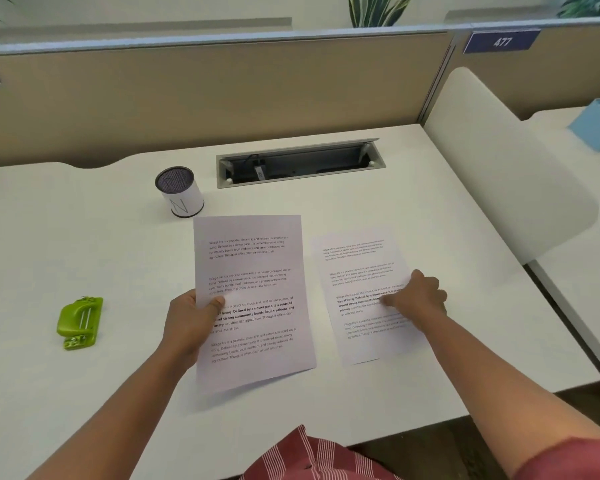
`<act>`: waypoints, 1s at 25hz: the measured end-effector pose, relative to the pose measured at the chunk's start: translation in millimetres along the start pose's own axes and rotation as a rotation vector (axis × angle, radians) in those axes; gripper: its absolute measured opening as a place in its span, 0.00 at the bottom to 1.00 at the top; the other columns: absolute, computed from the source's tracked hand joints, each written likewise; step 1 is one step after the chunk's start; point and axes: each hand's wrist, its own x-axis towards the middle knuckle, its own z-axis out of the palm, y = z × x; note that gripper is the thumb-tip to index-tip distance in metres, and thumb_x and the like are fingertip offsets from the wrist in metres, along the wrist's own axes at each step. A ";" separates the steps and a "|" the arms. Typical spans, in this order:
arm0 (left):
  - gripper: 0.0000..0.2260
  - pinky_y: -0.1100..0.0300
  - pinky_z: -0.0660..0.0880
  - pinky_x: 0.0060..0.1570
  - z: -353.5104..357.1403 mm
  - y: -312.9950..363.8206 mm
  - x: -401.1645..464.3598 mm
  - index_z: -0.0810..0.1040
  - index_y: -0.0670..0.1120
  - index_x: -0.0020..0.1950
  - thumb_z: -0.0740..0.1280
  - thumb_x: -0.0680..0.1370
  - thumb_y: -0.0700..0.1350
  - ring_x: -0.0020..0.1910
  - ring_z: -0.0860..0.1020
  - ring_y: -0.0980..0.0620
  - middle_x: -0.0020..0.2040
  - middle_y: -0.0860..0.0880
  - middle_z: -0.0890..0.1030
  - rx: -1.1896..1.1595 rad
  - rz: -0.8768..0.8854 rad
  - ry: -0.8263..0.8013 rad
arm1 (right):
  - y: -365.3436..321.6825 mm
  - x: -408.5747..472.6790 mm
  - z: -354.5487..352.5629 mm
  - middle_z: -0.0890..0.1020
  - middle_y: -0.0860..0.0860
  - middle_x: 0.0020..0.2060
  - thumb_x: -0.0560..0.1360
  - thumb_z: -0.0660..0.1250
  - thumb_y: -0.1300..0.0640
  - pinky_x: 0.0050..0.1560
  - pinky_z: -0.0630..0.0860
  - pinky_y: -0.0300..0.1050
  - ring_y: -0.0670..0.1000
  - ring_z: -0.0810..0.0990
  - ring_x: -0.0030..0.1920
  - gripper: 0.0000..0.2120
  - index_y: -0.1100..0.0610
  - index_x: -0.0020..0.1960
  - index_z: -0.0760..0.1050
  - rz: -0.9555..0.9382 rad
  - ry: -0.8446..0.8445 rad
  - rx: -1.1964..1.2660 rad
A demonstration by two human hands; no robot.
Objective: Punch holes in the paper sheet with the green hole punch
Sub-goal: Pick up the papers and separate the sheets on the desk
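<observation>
A printed paper sheet [257,271] is lifted slightly off the white desk [84,237] in the middle. My left hand [187,323] pinches its left edge, thumb on top. A second printed sheet [357,265] lies flat to the right. My right hand [418,296] rests on that sheet with fingers curled, pressing down on it. The green hole punch [79,322] sits alone on the desk at the far left, well apart from both hands.
A white cylinder with a dark mesh top [180,191] stands just behind the held sheet. An open cable tray [300,162] is set into the desk at the back. A white side divider [499,161] bounds the right; a beige partition [205,95] runs behind.
</observation>
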 end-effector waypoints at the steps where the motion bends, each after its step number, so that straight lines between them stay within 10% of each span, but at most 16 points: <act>1: 0.05 0.54 0.82 0.40 -0.2 -1.3 -0.1 0.83 0.47 0.53 0.70 0.80 0.39 0.42 0.87 0.46 0.47 0.48 0.88 0.008 -0.002 0.003 | -0.4 1.5 0.8 0.71 0.57 0.64 0.64 0.80 0.45 0.56 0.74 0.59 0.62 0.70 0.66 0.36 0.55 0.65 0.68 0.000 -0.002 0.000; 13: 0.07 0.53 0.82 0.43 -23.2 0.8 4.4 0.83 0.45 0.56 0.70 0.80 0.39 0.45 0.86 0.44 0.49 0.46 0.87 0.020 -0.004 0.059 | -5.5 2.9 2.7 0.82 0.55 0.54 0.65 0.80 0.66 0.54 0.81 0.58 0.58 0.82 0.52 0.25 0.58 0.57 0.73 -0.130 -0.090 0.581; 17: 0.06 0.55 0.81 0.39 -36.7 3.7 6.8 0.82 0.46 0.55 0.70 0.80 0.38 0.43 0.86 0.45 0.48 0.47 0.87 0.010 -0.008 0.087 | -25.7 -9.0 -0.8 0.85 0.55 0.49 0.70 0.77 0.67 0.37 0.81 0.47 0.53 0.86 0.42 0.18 0.55 0.53 0.72 -0.170 -0.226 0.746; 25: 0.07 0.52 0.81 0.43 -52.3 0.5 10.7 0.82 0.47 0.56 0.70 0.79 0.38 0.43 0.85 0.45 0.47 0.46 0.85 0.041 -0.009 0.155 | -31.0 -12.0 7.2 0.86 0.51 0.44 0.72 0.63 0.67 0.37 0.76 0.47 0.54 0.82 0.41 0.14 0.54 0.48 0.84 -0.190 -0.112 0.477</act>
